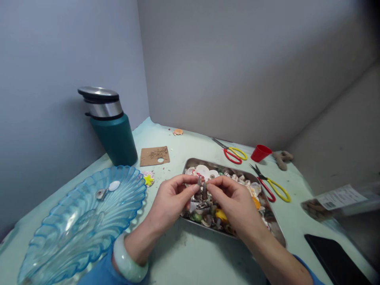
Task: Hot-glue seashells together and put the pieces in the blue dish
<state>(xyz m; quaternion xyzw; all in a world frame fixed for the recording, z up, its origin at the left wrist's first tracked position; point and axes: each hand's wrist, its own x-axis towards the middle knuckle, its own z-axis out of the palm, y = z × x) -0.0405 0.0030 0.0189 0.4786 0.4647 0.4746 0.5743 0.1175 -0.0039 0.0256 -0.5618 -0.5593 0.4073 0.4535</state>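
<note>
My left hand [173, 198] is closed, thumb and forefinger pinching a small grey-brown pointed shell [199, 182]. Close beside it, a second dark pointed shell [204, 190] is pinched in the fingertips of my right hand [234, 200]. Both shells are held upright, just above a metal tray [277, 229] heaped with mixed shells and small pieces. White scallop-like shells [202, 171] lie at the tray's far side. A yellow piece [221, 215] and green ones [196, 216] show near its front edge. My right hand hides part of the tray's contents.
A blue shell-shaped dish [80, 225] holding two small shells stands left, with a teal bottle [114, 138] behind it. Cardboard [148, 157] lies at the back. Two pairs of scissors [234, 153], a red cup [260, 152], a plastic packet [335, 202] and a black flat object [332, 257] are right.
</note>
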